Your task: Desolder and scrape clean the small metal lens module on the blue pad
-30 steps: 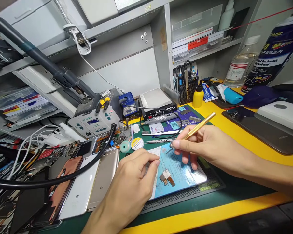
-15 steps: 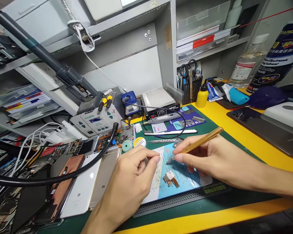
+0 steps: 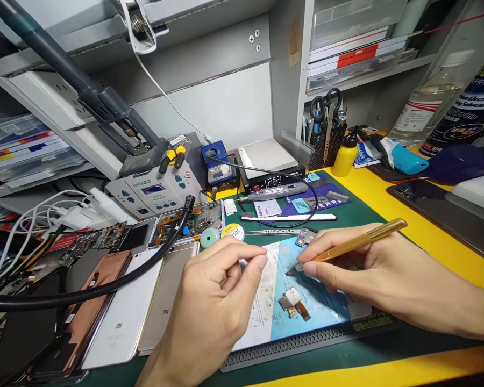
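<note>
My right hand (image 3: 371, 274) is shut on a gold-handled craft knife (image 3: 358, 242), with its small blade tip at a pale blue printed sheet (image 3: 310, 317). A small camera module with an orange flex strip (image 3: 292, 302) lies on that sheet, below the blade. Just above the tip sits a small metal shield (image 3: 305, 236). My left hand (image 3: 212, 306) hovers over the sheet's left edge, its fingers curled together. Whether its fingertips pinch something is hard to see.
Tweezers (image 3: 272, 232), a solder roll (image 3: 233, 231) and a circuit board (image 3: 189, 223) lie on the green mat (image 3: 347, 209) beyond my hands. Phones (image 3: 121, 317) and a black hose (image 3: 105, 290) lie to the left. A soldering station (image 3: 153, 188) stands behind them.
The whole scene has slid right in view as my head turned left. The knife tip has come down closer to the blue sheet; both hands keep their grips.
</note>
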Available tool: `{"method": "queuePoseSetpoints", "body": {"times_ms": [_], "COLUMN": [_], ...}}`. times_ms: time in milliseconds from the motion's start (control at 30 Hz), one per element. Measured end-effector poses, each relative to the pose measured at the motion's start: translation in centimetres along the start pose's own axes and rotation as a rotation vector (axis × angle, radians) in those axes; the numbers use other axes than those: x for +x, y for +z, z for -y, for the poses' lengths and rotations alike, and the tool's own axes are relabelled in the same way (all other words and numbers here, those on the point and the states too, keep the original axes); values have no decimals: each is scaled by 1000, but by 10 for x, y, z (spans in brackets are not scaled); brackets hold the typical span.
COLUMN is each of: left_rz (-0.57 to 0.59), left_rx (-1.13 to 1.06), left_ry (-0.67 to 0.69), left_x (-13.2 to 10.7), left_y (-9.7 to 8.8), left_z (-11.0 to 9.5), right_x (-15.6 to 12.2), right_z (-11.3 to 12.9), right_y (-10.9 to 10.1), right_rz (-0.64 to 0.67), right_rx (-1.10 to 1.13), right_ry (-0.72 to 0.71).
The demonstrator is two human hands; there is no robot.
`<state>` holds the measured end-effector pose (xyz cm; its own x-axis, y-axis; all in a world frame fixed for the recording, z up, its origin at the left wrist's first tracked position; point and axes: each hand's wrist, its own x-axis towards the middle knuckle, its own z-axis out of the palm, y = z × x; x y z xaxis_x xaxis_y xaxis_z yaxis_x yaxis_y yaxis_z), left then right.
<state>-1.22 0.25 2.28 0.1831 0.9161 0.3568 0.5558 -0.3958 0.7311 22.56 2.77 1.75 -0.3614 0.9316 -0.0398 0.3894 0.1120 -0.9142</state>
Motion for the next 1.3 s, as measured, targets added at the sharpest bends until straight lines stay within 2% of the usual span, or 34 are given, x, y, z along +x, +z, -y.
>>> {"method": "queuePoseSetpoints", "body": {"times_ms": [300, 733, 867, 1100, 1300], "left_rz": [-15, 61, 65, 76, 83], "left_rx": [38, 70, 71, 75, 82], "left_ry": [35, 56, 51, 19, 30], "left_x": [0, -6, -3, -4, -6], "left_y": [0, -2, -1, -1, -1], "left_z": [4, 10, 10, 9, 9], "right_x": [-1, -1, -2, -5, -3], "right_z": [3, 5, 3, 0, 3], "right_y": [-1, -2, 0, 0, 0], "right_rz": [-43, -25, -28, -30, -22], "right_rx": [-48, -106, -84, 24, -57], "right_ry": [-56, -54, -38, 72, 27]}}
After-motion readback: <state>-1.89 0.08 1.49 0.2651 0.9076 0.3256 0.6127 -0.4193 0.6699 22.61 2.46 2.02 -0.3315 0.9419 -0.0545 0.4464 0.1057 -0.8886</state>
